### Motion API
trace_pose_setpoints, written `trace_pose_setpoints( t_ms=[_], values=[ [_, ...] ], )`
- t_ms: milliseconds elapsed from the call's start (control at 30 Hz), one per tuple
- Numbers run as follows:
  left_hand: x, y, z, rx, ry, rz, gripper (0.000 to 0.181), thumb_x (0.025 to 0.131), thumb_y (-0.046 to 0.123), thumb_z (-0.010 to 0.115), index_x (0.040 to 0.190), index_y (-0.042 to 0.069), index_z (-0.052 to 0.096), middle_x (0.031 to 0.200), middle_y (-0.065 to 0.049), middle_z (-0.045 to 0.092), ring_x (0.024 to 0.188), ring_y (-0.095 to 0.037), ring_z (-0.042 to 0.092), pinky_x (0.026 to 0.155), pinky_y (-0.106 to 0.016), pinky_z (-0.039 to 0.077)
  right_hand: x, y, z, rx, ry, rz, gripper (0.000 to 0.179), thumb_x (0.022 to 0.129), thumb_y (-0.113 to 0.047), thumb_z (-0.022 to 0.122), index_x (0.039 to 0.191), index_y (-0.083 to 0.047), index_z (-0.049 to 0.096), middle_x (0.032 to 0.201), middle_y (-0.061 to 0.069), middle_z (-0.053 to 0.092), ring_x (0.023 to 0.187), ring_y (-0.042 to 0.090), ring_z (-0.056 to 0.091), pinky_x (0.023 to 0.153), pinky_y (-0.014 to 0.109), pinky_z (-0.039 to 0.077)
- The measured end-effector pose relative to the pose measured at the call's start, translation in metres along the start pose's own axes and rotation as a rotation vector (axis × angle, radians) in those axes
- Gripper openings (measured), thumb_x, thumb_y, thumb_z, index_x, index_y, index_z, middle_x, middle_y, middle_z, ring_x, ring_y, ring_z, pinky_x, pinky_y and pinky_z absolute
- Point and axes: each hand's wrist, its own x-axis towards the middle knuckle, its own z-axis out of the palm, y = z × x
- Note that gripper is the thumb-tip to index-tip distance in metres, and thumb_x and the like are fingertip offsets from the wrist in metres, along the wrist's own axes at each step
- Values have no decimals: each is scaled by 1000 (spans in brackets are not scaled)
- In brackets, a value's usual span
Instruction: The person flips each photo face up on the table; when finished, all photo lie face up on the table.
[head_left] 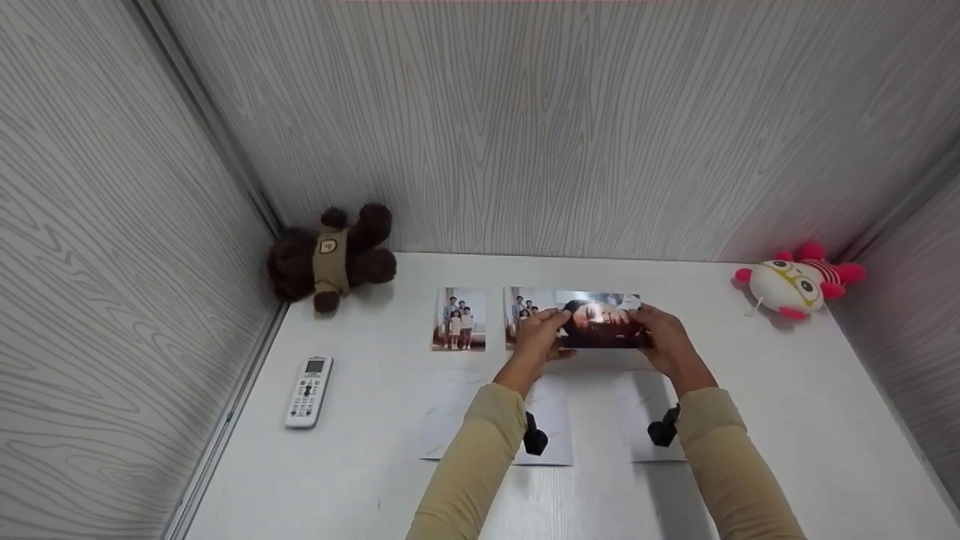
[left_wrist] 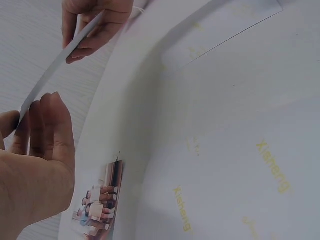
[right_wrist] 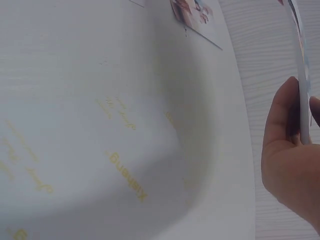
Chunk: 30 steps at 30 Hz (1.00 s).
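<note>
A glossy photo print with a close-up face is held sideways above the table by both hands. My left hand pinches its left end between thumb and fingers; in the left wrist view the print shows edge-on and slightly bowed. At the opposite end my right hand grips the print the same way, thumb on the picture side. Behind the left hand lies a family photo, partly covered by the hand and the held print. Another family photo lies flat to its left.
Face-down white sheets with yellow lettering, such as the left one, the middle one and the right one, lie nearer me. A remote control and brown teddy bear are at left; a pink-and-white plush toy sits back right.
</note>
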Motion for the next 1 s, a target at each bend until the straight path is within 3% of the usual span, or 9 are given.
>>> trace_pose_setpoints(
  t_ms=[133,300,433,567,667,833,900,1000],
  values=[
    [1,0,0,-16,-7,-5,31,99,22,67,124,4,68,104,-7,66,75,-17,67,66,-33,63,0,1,1,9,9,7,65,106,-20,51,162,-10,20,168,10,16,152,19,23,126,36,27],
    [0,1,3,-83,12,4,33,99,24,67,126,5,66,123,-13,65,95,-23,68,75,-38,64,-2,-2,3,98,17,23,70,106,-18,52,164,-13,13,169,9,15,152,18,23,123,32,32],
    [-1,1,9,-207,43,30,39,98,24,68,132,7,64,128,-16,66,104,-30,70,86,-43,62,-3,-3,6,210,38,34,62,106,-15,52,161,-15,24,157,5,32,140,14,37,105,24,49],
    [-2,-3,16,-286,47,52,42,97,21,68,135,4,60,121,-18,72,111,-36,71,94,-46,59,-3,-1,14,325,62,32,42,105,-11,53,145,-12,40,137,-1,45,126,10,46,86,18,54],
    [-3,-7,20,-288,48,63,42,97,15,67,136,1,59,118,-19,73,111,-37,71,94,-46,59,-3,1,22,373,65,29,36,105,-8,52,138,-13,39,129,-2,47,121,9,49,84,19,54],
    [-4,-12,24,-278,75,58,43,99,12,63,140,2,56,120,-21,72,102,-33,74,86,-42,62,0,8,30,357,34,13,27,105,-7,50,129,-11,40,129,2,46,116,11,54,88,21,56],
    [-5,-12,24,-275,83,57,43,100,13,61,141,2,56,121,-21,71,99,-32,74,86,-43,62,0,10,30,335,21,5,28,105,-8,50,132,-10,40,129,3,47,113,11,57,90,21,56],
    [-5,-11,22,-265,94,58,42,101,15,59,141,3,56,121,-21,70,93,-31,75,88,-46,62,-1,12,28,309,9,2,46,106,-10,51,148,-11,35,126,3,51,107,10,61,90,22,57]
  ],
)
